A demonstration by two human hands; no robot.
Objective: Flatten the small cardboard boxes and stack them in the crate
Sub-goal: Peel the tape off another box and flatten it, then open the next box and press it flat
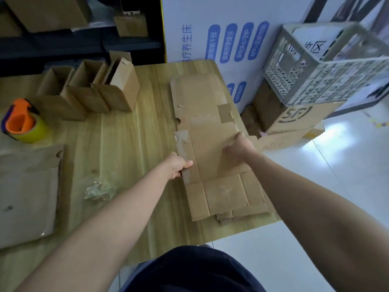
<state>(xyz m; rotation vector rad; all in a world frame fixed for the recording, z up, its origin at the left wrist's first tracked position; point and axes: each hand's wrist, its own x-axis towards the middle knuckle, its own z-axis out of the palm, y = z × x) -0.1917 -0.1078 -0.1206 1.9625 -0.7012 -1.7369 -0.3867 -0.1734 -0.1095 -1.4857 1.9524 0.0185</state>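
Flattened brown cardboard box (212, 148) lying on the wooden counter (130, 144), well short of the grey perforated plastic crate (320, 68) — left hand (177, 165) fingers pinch its near edge, right hand (240, 147) fingers grip the far edge, evidently to lift it level.

Bare table (126, 148) lies open between the upright boxes (90, 91) and the flattened cardboard (210, 144). A tape dispenser (21, 121) and cardboard sheet (27, 186) block the left; the crate (315, 66) stands off the table's right edge.
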